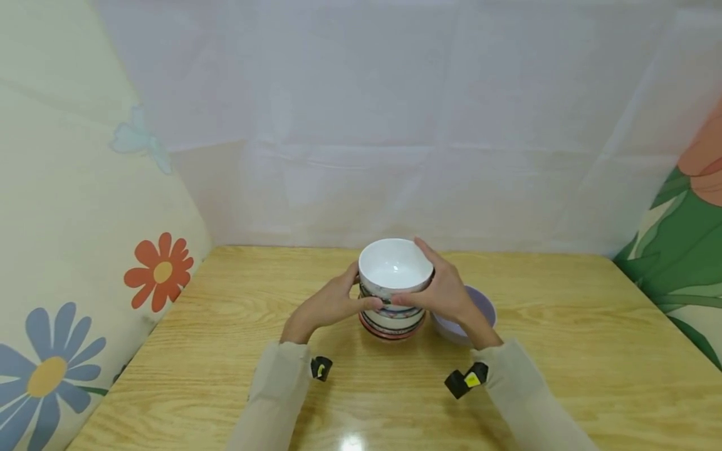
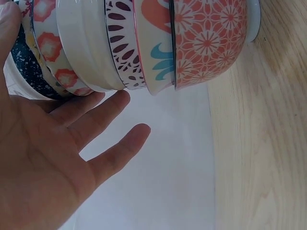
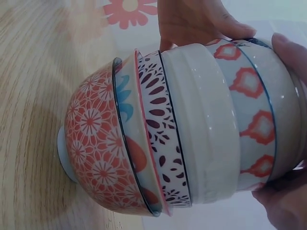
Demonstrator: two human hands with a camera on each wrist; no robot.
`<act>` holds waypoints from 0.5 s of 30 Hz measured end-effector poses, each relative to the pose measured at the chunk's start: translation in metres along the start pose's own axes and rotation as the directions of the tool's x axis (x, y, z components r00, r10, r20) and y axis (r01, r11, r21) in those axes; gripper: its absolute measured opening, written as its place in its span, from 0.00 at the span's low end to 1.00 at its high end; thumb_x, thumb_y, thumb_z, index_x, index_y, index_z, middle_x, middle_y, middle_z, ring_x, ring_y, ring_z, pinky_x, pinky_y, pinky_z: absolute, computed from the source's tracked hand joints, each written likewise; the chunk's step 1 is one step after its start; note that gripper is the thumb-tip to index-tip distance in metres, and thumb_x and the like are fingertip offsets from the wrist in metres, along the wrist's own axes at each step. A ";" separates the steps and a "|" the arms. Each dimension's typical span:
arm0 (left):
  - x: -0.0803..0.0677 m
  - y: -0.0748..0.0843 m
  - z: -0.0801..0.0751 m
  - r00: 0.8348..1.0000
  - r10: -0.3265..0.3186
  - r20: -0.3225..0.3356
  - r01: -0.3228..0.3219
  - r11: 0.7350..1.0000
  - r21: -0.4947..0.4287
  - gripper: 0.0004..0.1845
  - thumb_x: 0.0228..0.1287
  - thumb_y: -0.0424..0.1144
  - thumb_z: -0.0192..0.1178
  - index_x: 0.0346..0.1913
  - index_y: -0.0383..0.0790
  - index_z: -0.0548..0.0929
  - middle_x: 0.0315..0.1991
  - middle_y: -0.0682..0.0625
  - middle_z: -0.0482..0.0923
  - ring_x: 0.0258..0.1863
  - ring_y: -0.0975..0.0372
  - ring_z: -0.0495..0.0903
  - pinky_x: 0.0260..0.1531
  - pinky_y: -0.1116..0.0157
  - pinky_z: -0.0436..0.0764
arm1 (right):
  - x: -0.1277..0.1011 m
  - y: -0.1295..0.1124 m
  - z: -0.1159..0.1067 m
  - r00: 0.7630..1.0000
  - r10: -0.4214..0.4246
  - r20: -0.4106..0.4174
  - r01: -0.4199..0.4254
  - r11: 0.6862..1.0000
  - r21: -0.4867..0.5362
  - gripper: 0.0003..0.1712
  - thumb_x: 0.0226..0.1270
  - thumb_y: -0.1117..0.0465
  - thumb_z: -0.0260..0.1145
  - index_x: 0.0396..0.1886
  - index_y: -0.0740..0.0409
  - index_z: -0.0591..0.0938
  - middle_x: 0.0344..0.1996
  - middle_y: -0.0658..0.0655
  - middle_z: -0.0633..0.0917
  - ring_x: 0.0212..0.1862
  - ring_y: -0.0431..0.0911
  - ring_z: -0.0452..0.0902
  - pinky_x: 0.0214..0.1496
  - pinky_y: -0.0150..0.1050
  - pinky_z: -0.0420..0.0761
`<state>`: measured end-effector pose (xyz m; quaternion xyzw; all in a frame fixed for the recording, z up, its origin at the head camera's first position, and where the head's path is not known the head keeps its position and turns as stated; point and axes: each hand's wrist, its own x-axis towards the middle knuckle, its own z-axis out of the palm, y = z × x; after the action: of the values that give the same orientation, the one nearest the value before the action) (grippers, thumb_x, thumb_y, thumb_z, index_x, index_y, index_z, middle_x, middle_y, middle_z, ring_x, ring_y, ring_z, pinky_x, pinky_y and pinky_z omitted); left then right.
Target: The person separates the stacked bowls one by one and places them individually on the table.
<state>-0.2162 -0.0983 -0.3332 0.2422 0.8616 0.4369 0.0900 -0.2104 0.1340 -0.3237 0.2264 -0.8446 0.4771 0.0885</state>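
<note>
A tall stack of nested bowls point(image 1: 392, 322) stands upright between my two hands in the head view. On top is a bowl point(image 1: 395, 266) with a white inside. My left hand point(image 1: 329, 304) grips the stack's upper left side, thumb in front and fingers round behind. From the right, my right hand point(image 1: 448, 291) holds the top bowl, thumb on the near side and fingers at the far rim. An orange flower-patterned bowl point(image 3: 96, 139) is lowest in the right wrist view. Above it come a purple-patterned bowl point(image 3: 158, 105) and a plain white bowl point(image 3: 206, 120).
A light purple bowl point(image 1: 451, 331) sits on the wooden table point(image 1: 237, 351) just right of the stack, partly hidden by my right hand and wrist. A pale cloth point(image 1: 361, 125) hangs behind the table. Flowered cloth point(image 1: 68, 207) lines the left side.
</note>
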 end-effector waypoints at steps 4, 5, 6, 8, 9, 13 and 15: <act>0.000 0.000 0.001 1.000 0.004 -0.008 -0.004 1.000 -0.001 0.53 0.53 0.63 0.64 0.74 0.43 0.50 0.69 0.45 0.65 0.69 0.54 0.63 0.66 0.47 0.64 | 0.001 -0.002 0.000 0.999 -0.026 -0.033 0.026 1.000 0.014 0.63 0.42 0.58 0.81 0.74 0.66 0.53 0.63 0.69 0.72 0.58 0.60 0.76 0.56 0.54 0.78; 0.000 0.000 0.001 1.000 0.008 -0.010 -0.008 1.000 -0.001 0.52 0.53 0.62 0.65 0.74 0.43 0.51 0.68 0.45 0.65 0.68 0.54 0.64 0.66 0.47 0.64 | 0.001 -0.003 0.000 0.999 -0.031 -0.041 0.032 0.999 0.014 0.63 0.42 0.59 0.81 0.74 0.66 0.53 0.63 0.69 0.72 0.58 0.60 0.75 0.56 0.54 0.78; 0.000 0.000 0.001 1.000 0.008 -0.012 -0.008 1.000 0.000 0.52 0.53 0.62 0.65 0.74 0.43 0.52 0.67 0.46 0.66 0.68 0.54 0.64 0.66 0.47 0.65 | 0.002 -0.004 0.000 0.998 -0.036 -0.048 0.037 0.999 0.015 0.63 0.41 0.59 0.81 0.74 0.66 0.53 0.63 0.69 0.72 0.58 0.60 0.75 0.56 0.54 0.78; 0.001 0.000 0.001 1.000 0.008 -0.010 -0.008 1.000 0.004 0.52 0.54 0.62 0.65 0.74 0.44 0.51 0.67 0.46 0.66 0.67 0.54 0.65 0.66 0.47 0.65 | 0.002 -0.006 -0.001 0.997 -0.039 -0.063 0.040 0.999 0.010 0.63 0.40 0.60 0.81 0.73 0.67 0.54 0.62 0.69 0.73 0.58 0.60 0.75 0.57 0.54 0.78; 0.001 0.000 0.001 1.000 0.006 -0.008 -0.006 1.000 0.006 0.52 0.54 0.62 0.65 0.75 0.45 0.50 0.67 0.46 0.66 0.68 0.54 0.65 0.66 0.47 0.65 | 0.002 -0.006 -0.001 0.997 -0.038 -0.066 0.039 0.999 0.006 0.63 0.40 0.60 0.82 0.73 0.67 0.54 0.62 0.69 0.73 0.58 0.59 0.75 0.57 0.54 0.78; 0.000 0.001 0.000 1.000 0.000 -0.003 0.000 1.000 0.028 0.55 0.53 0.64 0.64 0.76 0.46 0.46 0.69 0.43 0.63 0.69 0.52 0.63 0.66 0.47 0.65 | 0.003 -0.006 -0.003 0.997 -0.032 -0.075 0.032 0.999 -0.005 0.64 0.40 0.59 0.82 0.73 0.67 0.54 0.62 0.68 0.73 0.58 0.59 0.75 0.57 0.53 0.78; 0.000 0.002 -0.001 1.000 -0.006 -0.006 0.006 0.999 0.033 0.56 0.53 0.65 0.63 0.76 0.47 0.45 0.71 0.42 0.61 0.69 0.51 0.62 0.66 0.46 0.64 | 0.004 -0.007 -0.005 0.996 -0.034 -0.083 0.033 0.999 -0.013 0.64 0.40 0.59 0.82 0.74 0.66 0.54 0.62 0.68 0.73 0.58 0.59 0.75 0.57 0.53 0.78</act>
<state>-0.2162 -0.0985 -0.3311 0.2398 0.8698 0.4228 0.0847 -0.2112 0.1337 -0.3142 0.2200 -0.8390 0.4797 0.1326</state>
